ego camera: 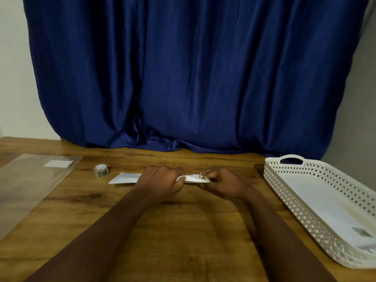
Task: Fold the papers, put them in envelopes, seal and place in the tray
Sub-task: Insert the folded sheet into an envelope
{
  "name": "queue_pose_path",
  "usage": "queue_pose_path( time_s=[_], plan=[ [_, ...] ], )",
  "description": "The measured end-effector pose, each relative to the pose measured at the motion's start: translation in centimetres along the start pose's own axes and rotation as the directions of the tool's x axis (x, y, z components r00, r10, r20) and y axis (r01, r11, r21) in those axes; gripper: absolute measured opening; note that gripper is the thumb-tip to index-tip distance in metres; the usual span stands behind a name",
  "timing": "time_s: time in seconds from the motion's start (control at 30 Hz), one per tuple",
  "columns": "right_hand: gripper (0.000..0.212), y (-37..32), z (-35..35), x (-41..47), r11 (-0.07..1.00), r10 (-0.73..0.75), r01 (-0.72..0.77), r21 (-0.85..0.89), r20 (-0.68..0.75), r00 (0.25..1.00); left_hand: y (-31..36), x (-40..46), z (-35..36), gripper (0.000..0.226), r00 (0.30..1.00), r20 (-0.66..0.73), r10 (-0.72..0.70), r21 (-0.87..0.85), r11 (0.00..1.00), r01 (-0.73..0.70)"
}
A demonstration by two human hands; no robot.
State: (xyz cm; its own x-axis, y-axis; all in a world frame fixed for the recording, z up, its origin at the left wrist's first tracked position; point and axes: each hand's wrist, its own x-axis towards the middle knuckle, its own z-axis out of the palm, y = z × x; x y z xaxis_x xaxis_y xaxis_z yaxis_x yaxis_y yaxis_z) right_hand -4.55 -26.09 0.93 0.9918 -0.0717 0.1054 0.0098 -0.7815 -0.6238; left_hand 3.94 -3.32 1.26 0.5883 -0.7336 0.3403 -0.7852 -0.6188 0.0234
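Observation:
A white envelope (126, 178) lies flat on the wooden table (183, 231), long side facing me. My left hand (160, 182) grips its middle with curled fingers. At the envelope's right end, my right hand (220, 183) pinches a small sticker-like piece (200, 176). Most of the envelope's middle is hidden under my left hand. To the right stands a white perforated tray (289, 200) holding sealed white envelopes (325, 202). A small roll of stickers (100, 170) sits left of the envelope.
A clear plastic sleeve (30, 184) with a white label lies at the table's left. A dark blue curtain (187, 78) hangs behind the table's far edge. Bare wood shows between me and the envelope.

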Motion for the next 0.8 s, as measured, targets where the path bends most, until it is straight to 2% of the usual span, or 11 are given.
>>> queue_pose_path(
  time_s=[0.03, 0.1, 0.17, 0.2, 0.3, 0.37, 0.43, 0.5, 0.57, 0.67, 0.8],
  plan=[
    [0.014, 0.0, 0.2, 0.0, 0.994, 0.014, -0.011, 0.106, -0.031, 0.999, -0.1, -0.1, -0.3, 0.036, 0.999, -0.039, -0.015, -0.013, 1.0, 0.014],
    [0.032, 0.1, 0.3, -0.1, 0.946, 0.113, -0.083, 0.314, -0.078, 0.991, -0.6, -0.4, -1.0, 0.042, 0.986, -0.164, -0.043, -0.04, 0.999, 0.037],
    [0.056, 0.3, 0.3, 0.0, 0.867, 0.171, -0.112, 0.485, -0.08, 0.982, -1.6, -0.6, -1.5, 0.05, 0.941, -0.331, -0.069, -0.049, 0.997, 0.056],
    [0.058, 0.2, 0.3, 0.0, 0.836, 0.18, -0.109, 0.537, -0.081, 0.98, -2.2, -0.7, -1.8, 0.051, 0.909, -0.409, -0.079, -0.047, 0.997, 0.066],
    [0.035, -0.3, 0.1, -0.1, 0.766, 0.245, -0.121, 0.631, -0.113, 0.963, -3.5, -0.8, -2.1, 0.044, 0.836, -0.539, -0.099, -0.067, 0.995, 0.074],
    [0.03, -0.5, 0.2, 0.0, 0.751, 0.308, -0.171, 0.638, -0.108, 0.945, -3.6, -0.9, -2.1, 0.042, 0.823, -0.561, -0.092, -0.078, 0.995, 0.058],
    [0.028, -0.5, 0.4, 0.1, 0.807, 0.375, -0.256, 0.532, -0.127, 0.918, -2.8, -1.0, -2.0, 0.043, 0.878, -0.467, -0.107, -0.109, 0.992, 0.063],
    [0.025, -0.5, 0.9, 0.3, 0.872, 0.416, -0.339, 0.352, -0.172, 0.893, -2.0, -1.0, -0.8, 0.042, 0.952, -0.284, -0.116, -0.124, 0.989, 0.083],
    [0.032, -0.2, 1.2, 0.7, 0.91, 0.398, -0.351, 0.221, -0.223, 0.89, -1.5, -0.9, 0.7, 0.048, 0.99, -0.117, -0.081, -0.074, 0.995, 0.073],
    [0.036, 0.1, 1.8, 1.3, 0.927, 0.372, -0.346, 0.142, -0.248, 0.895, -1.6, -0.7, 2.1, 0.058, 0.997, 0.028, -0.075, -0.056, 0.996, 0.076],
    [0.03, 0.6, 2.6, 2.0, 0.922, 0.377, -0.387, 0.034, -0.311, 0.872, -1.4, -0.6, 2.9, 0.061, 0.994, 0.078, -0.071, -0.063, 0.995, 0.076]
  ],
)
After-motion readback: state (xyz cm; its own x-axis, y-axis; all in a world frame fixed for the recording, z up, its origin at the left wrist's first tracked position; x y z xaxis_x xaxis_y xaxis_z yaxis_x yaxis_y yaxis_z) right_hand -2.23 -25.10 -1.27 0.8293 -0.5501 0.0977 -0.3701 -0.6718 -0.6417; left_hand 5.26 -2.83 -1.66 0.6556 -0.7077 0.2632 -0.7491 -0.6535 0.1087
